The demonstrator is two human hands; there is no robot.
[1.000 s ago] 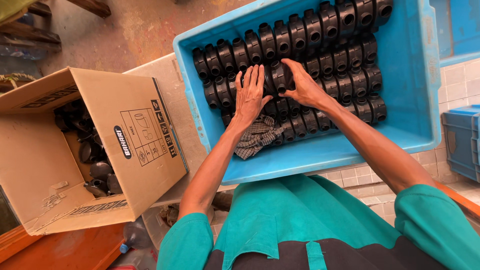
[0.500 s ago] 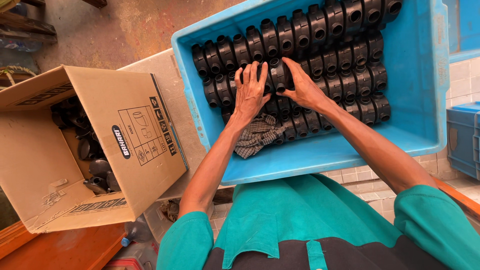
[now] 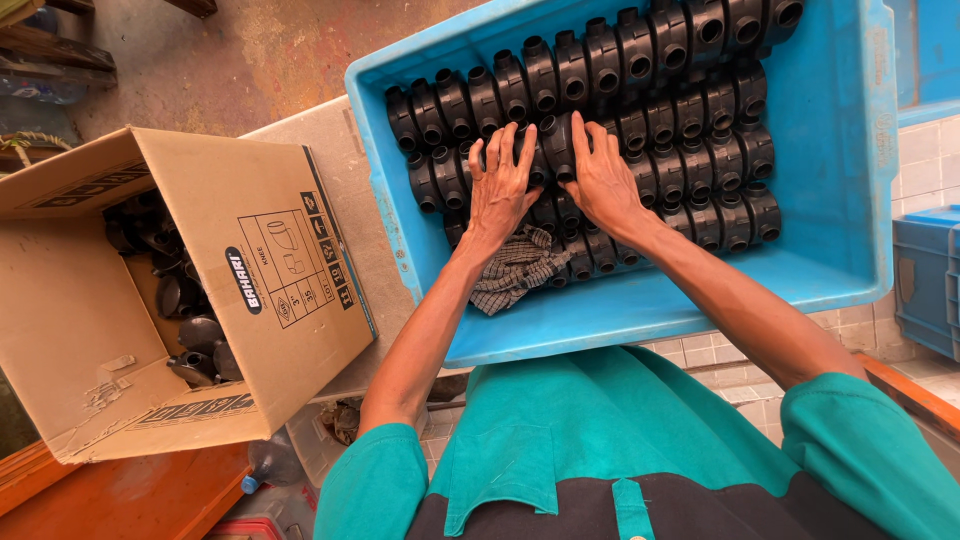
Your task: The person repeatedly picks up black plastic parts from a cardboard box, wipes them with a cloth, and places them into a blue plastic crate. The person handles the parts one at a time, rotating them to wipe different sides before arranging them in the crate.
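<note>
A blue plastic crate (image 3: pixel 840 150) holds several rows of black plastic pipe fittings (image 3: pixel 690 110) packed side by side. My left hand (image 3: pixel 503 188) lies flat with fingers spread on the fittings near the crate's front left. My right hand (image 3: pixel 602 180) rests right beside it, fingers extended over the neighbouring fittings, its fingertips against one fitting (image 3: pixel 556 138) standing between the two hands. Neither hand lifts anything. A checked grey cloth (image 3: pixel 515 270) lies in the crate under my left wrist.
An open cardboard box (image 3: pixel 250 270) lies tipped on its side to the left, with more black fittings (image 3: pixel 185 330) inside. A darker blue crate (image 3: pixel 930 280) stands at the right edge. Orange wood (image 3: pixel 120 500) shows at lower left, concrete floor at the top.
Both hands stay on the same fittings in the crate, shifting only slightly. The fingers of my left hand are spread a little wider.
</note>
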